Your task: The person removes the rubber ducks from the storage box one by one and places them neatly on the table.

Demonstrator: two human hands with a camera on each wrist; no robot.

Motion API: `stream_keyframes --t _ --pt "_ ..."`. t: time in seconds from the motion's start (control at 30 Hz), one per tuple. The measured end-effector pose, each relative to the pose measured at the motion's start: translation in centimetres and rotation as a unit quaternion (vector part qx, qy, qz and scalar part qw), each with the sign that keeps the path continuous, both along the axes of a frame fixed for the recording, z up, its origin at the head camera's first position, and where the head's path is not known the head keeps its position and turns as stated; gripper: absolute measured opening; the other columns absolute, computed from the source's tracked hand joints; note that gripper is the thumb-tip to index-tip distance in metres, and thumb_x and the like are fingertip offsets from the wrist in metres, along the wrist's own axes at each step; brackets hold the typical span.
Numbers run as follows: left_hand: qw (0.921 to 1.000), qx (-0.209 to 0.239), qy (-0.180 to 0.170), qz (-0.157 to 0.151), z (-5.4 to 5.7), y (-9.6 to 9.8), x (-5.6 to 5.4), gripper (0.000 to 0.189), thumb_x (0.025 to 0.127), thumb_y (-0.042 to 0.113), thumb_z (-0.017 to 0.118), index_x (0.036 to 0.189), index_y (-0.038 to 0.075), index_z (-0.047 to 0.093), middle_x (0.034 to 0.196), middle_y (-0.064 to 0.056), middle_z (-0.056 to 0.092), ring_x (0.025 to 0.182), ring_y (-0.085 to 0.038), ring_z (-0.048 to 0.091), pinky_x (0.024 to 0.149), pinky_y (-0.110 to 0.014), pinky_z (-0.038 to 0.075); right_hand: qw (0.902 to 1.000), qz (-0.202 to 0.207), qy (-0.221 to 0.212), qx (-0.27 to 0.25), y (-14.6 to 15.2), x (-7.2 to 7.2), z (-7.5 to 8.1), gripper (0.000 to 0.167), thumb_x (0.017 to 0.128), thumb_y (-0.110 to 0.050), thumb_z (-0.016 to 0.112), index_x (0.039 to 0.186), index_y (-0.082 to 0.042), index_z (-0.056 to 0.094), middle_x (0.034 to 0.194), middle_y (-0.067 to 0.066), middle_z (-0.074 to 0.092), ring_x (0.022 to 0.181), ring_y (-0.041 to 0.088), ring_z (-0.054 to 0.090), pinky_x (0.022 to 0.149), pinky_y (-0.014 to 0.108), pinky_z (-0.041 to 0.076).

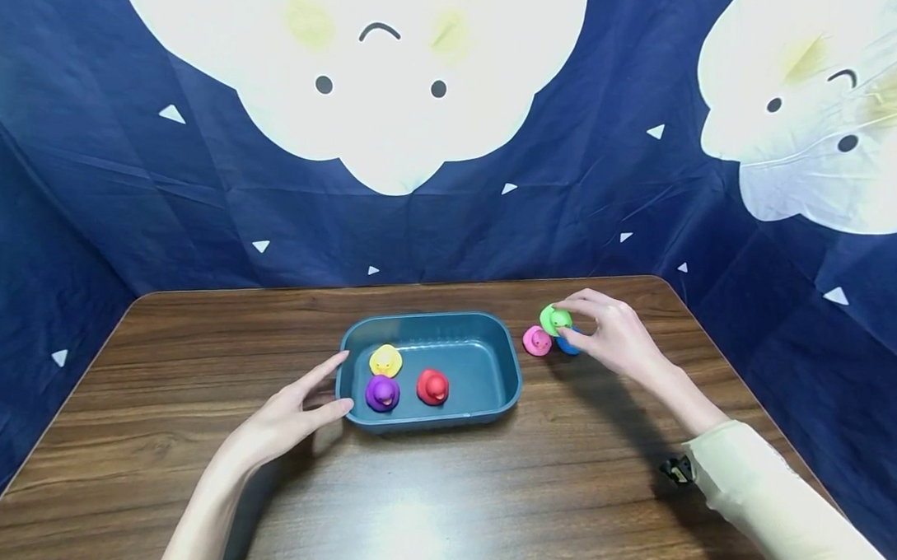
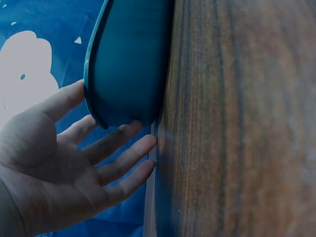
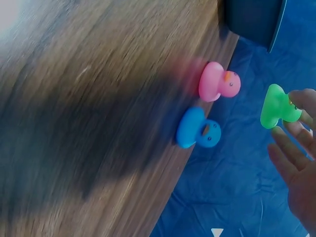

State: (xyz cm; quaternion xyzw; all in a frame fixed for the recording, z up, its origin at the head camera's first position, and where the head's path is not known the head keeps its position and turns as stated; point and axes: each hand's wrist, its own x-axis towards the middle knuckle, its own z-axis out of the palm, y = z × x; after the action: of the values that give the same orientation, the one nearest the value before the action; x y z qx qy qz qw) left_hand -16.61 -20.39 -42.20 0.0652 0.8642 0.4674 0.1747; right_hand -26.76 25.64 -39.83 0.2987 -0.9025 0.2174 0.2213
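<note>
A green rubber duck [image 1: 555, 320] is pinched between the thumb and fingers of my right hand [image 1: 615, 335], held above the table in the right wrist view. Below it a pink rubber duck [image 3: 212, 82] and a blue rubber duck [image 3: 191, 128] stand side by side on the wood. My left hand [image 1: 284, 418] touches the left end of a teal plastic tub [image 1: 444, 420], its fingers spread and fairly straight in the left wrist view. Inside the tub sit a yellow duck [image 1: 385, 361], a purple duck [image 1: 382, 393] and a red duck [image 1: 433, 387].
The brown wooden table [image 1: 193, 370] has rounded far corners. Behind it and at its sides hangs a dark blue cloth [image 1: 199, 197] with white cloud faces and small triangles. A small black object [image 1: 678, 469] shows at the right sleeve's cuff.
</note>
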Motion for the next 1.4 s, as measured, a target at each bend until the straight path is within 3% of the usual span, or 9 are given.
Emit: stream_keyframes --t 0.53,1.07,1.4 --pt "1.0000 0.001 0.001 0.000 0.0 0.0 0.0 0.078 0.101 0.041 0.064 0.165 0.027 0.022 0.164 -0.022 0.037 0.143 -0.040 0.051 0.115 -0.063 0.041 0.9994 -0.028 -0.005 0.017 3.0 -0.3 -0.4 0.032 0.081 -0.006 0.084 0.113 -0.007 0.077 0.108 0.008 0.076 0.096 0.030 0.074 0.078 0.047 0.056" --pt "1.0000 -0.003 -0.002 0.004 0.2 0.1 0.1 0.079 0.101 0.042 0.065 0.165 0.027 0.023 0.163 -0.021 0.039 0.143 -0.039 0.052 0.115 -0.062 0.042 0.9989 -0.037 -0.002 0.030 5.8 -0.6 -1.4 0.033 0.081 -0.005 0.085 0.113 -0.007 0.077 0.106 0.008 0.077 0.098 0.031 0.073 0.083 0.047 0.055" --pt "1.0000 0.000 0.004 0.004 0.2 0.1 0.1 0.078 0.101 0.040 0.065 0.165 0.025 0.023 0.162 -0.021 0.041 0.142 -0.038 0.053 0.115 -0.060 0.042 0.9985 -0.035 0.007 0.040 6.8 -0.6 -1.8 0.034 0.081 -0.004 0.085 0.113 -0.005 0.076 0.105 0.010 0.076 0.097 0.031 0.073 0.078 0.047 0.054"
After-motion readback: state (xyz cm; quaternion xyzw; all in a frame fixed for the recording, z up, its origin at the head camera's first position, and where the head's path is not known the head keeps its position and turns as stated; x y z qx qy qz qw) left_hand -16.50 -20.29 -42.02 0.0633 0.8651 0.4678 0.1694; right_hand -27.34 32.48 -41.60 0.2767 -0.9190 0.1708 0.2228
